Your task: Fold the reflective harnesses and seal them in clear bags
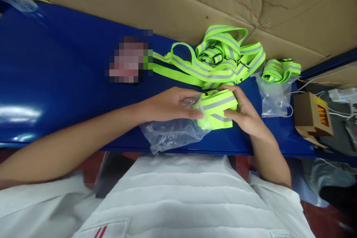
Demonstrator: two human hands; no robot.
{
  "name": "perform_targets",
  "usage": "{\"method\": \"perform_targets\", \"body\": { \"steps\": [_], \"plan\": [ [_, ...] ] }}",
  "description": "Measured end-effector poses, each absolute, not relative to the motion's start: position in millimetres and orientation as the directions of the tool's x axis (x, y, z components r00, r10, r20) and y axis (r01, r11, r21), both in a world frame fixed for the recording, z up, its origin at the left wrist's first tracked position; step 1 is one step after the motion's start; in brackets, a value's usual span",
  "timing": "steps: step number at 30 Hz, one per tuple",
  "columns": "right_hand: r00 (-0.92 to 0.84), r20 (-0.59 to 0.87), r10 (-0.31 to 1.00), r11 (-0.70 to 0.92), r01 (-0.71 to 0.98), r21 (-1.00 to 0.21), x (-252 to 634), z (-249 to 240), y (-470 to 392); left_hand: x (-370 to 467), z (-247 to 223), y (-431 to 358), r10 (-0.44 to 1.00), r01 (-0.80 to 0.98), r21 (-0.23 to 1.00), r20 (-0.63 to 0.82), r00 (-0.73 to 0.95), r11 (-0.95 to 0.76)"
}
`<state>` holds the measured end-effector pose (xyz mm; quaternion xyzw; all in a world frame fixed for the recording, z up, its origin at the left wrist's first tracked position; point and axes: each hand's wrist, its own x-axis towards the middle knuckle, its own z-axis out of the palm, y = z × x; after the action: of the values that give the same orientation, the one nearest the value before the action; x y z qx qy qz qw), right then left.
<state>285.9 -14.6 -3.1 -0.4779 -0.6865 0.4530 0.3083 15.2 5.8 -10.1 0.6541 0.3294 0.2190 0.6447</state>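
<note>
A folded bundle of neon-yellow reflective strap point(219, 106) with grey stripes is held between my two hands above the blue table. My left hand point(180, 105) closes on the mouth of a clear plastic bag point(175, 135), its thumb pressing the film against the bundle's left end. That end of the bundle lies inside the bag. The rest of the bag hangs crumpled toward the table's front edge. My right hand point(245, 113) grips the bundle's right end, thumb in front and fingers behind. Some of its fingers are hidden by the strap.
Behind my hands lies a loose heap of reflective straps point(223, 55) with black buckles. Another rolled strap point(279, 70) rests by a clear bag point(275, 98) to the right. Farther right are an open cardboard box point(309, 113) and white cables. A tan panel point(167, 3) borders the table's back.
</note>
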Motion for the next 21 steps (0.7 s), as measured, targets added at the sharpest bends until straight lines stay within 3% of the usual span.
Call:
{"method": "perform_targets", "body": {
  "steps": [5,12,17,21],
  "plan": [
    [-0.347,0.074,0.935,0.206,0.361,-0.909,277,-15,-18,14,-19,5,0.773,0.261,0.963,-0.116,0.624,-0.066],
    [-0.462,-0.004,0.887,0.254,0.494,-0.832,282,-15,-19,17,-25,5,0.783,0.285,0.955,-0.117,0.611,-0.079],
    [-0.582,-0.106,0.806,0.145,0.367,-0.919,286,-2,-26,17,-20,0,0.768,0.33,0.934,-0.108,0.631,-0.14],
    [-0.396,0.018,0.918,0.217,0.464,-0.859,273,-4,-30,19,-17,-10,0.77,0.39,0.897,-0.096,0.631,-0.208]
  ]
}}
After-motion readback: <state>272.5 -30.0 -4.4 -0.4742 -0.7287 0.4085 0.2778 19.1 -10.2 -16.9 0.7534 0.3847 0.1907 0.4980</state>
